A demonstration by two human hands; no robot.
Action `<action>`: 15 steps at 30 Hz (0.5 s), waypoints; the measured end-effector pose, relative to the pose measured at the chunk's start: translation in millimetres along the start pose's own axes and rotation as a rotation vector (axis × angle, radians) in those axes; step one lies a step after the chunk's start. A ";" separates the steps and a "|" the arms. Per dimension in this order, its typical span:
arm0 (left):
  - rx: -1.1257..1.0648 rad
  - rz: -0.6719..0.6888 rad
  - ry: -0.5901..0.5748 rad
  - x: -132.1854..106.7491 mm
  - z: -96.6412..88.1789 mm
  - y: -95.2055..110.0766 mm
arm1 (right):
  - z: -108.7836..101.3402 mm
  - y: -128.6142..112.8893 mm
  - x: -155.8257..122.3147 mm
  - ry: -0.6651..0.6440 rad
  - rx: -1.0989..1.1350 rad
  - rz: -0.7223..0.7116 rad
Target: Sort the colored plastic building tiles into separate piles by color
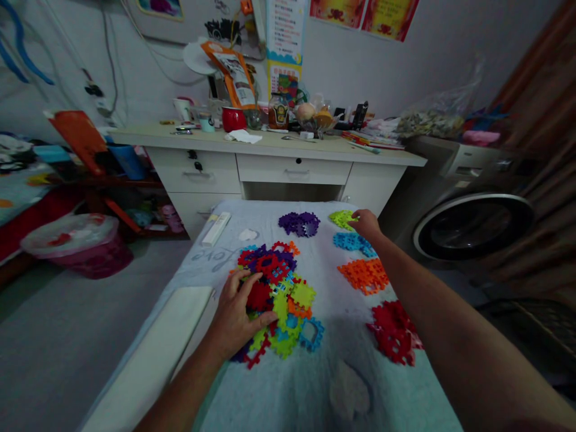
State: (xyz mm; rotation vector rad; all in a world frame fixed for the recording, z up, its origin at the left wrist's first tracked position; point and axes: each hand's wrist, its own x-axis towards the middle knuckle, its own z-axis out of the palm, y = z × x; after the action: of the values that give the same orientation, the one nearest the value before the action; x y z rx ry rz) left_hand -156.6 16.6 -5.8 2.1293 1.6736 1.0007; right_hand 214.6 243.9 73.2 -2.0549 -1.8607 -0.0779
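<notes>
My left hand [236, 312] rests at the left side of a mixed pile of plastic gear-shaped toy pieces [281, 300], its fingers spread over red ones. Red, purple, lime green, orange and blue pieces overlap in that pile. My right hand [366, 224] reaches to the far right of the cloth, fingertips pinched at the edge of a small lime green gear pile [341, 219]. Nearer me along the right lie a blue gear pile [353, 243], an orange gear pile [363, 276] and a red gear pile [395, 332]. A purple gear pile [299, 224] sits at the far middle.
A pale cloth [342, 390] covers the work surface. On its left lie a white strip-shaped object [216, 229] and a long white board [157, 348]. Beyond stands a white desk [270, 159] crowded with jars and packets. A washing machine [472, 198] is at the right, a lined bin [81, 246] at the left.
</notes>
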 end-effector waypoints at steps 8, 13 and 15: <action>-0.024 -0.037 0.083 0.5 -4.4 7.0 | 31.2 4.1 39.7 0.005 -0.005 0.105; 0.029 -0.031 0.110 0.5 -1.6 4.9 | 41.9 7.5 52.4 -0.003 0.001 0.144; 0.043 -0.023 0.110 0.6 -0.7 4.6 | 44.6 8.3 56.2 0.039 0.015 0.154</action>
State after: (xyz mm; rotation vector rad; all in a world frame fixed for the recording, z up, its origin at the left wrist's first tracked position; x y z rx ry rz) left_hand -153.5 15.6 -2.5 2.1124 1.7812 1.1035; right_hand 220.9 310.3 45.6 -2.1632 -1.6694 -0.0636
